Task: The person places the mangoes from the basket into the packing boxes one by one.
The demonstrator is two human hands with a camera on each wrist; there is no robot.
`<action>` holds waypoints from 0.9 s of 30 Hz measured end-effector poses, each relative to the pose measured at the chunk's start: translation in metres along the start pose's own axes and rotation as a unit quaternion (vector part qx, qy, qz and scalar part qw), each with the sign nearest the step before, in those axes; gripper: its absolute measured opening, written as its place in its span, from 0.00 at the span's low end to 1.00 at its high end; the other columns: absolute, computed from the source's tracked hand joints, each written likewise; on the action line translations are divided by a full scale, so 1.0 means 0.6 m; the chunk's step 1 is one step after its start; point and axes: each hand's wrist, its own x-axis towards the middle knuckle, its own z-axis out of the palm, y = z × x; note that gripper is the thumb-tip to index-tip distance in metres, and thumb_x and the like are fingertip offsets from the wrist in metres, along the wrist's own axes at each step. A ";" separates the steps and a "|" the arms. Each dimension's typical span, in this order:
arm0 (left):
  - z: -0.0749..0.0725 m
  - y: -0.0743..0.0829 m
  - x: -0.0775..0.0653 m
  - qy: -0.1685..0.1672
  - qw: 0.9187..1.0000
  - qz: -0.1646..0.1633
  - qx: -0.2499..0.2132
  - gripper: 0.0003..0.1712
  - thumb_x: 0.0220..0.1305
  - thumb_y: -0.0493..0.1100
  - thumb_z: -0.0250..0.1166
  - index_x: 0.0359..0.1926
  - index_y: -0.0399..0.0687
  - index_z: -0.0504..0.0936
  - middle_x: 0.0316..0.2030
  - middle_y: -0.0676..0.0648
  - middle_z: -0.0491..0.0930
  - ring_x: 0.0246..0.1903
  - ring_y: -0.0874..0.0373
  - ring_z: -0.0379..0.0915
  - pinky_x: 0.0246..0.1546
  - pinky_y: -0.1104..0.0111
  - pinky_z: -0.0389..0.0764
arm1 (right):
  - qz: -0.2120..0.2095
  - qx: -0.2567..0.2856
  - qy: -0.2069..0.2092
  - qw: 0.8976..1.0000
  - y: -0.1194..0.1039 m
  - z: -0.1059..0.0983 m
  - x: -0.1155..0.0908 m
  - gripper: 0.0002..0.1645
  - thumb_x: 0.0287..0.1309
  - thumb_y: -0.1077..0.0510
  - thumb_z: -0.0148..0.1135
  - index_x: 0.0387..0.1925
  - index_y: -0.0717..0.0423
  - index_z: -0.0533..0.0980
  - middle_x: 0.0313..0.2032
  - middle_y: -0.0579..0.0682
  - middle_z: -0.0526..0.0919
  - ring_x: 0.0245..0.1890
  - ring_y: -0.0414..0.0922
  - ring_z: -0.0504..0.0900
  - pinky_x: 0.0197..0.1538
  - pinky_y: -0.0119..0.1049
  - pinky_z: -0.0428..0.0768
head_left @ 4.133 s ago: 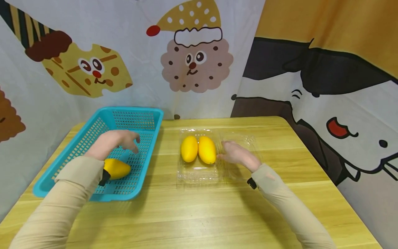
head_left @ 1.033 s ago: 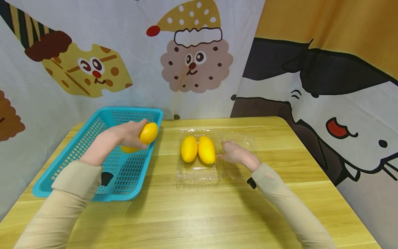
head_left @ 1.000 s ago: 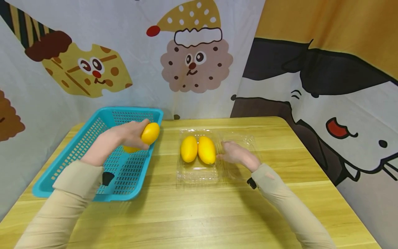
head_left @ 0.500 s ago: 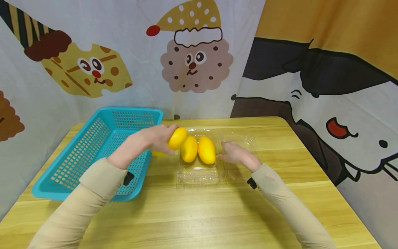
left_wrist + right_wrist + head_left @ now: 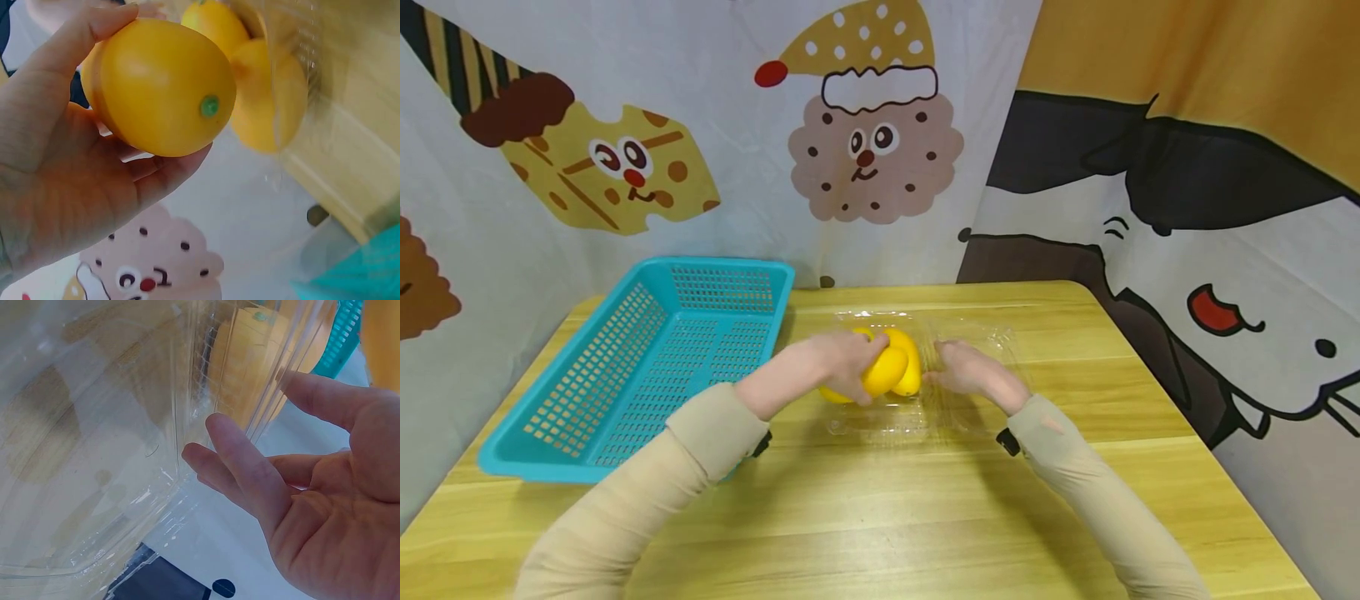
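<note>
My left hand (image 5: 838, 362) grips a yellow mango (image 5: 886, 372) over the clear plastic clamshell box (image 5: 880, 425). The left wrist view shows thumb and fingers curled round this mango (image 5: 165, 87), its green stem end facing the camera. Beneath it, two other mangoes lie side by side in the box; the right one (image 5: 913, 367) is partly covered, the left one mostly hidden by my hand. My right hand (image 5: 976, 377) is at the fold between box and lid. In the right wrist view its thumb and fairly straight fingers touch the plastic (image 5: 181, 425), with a gap between them.
A blue perforated basket (image 5: 625, 392) stands on the left of the wooden table (image 5: 880, 525). The box's clear lid (image 5: 992, 333) lies folded out to the right. A printed cloth (image 5: 730, 233) hangs behind the table's back edge.
My left hand picked the mango up from the basket and moved right, over the rim, to above the box. My right hand has stayed in place.
</note>
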 end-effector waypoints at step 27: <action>0.055 0.036 0.048 -0.023 0.995 0.017 0.094 0.45 0.50 0.62 0.65 0.65 0.51 0.60 0.53 0.47 0.74 0.53 0.54 0.71 0.53 0.64 0.75 | -0.014 -0.003 0.008 1.000 0.000 0.000 -0.001 0.43 0.61 0.48 0.55 0.65 0.71 0.51 0.64 0.68 0.59 0.62 0.59 0.65 0.64 0.51 0.64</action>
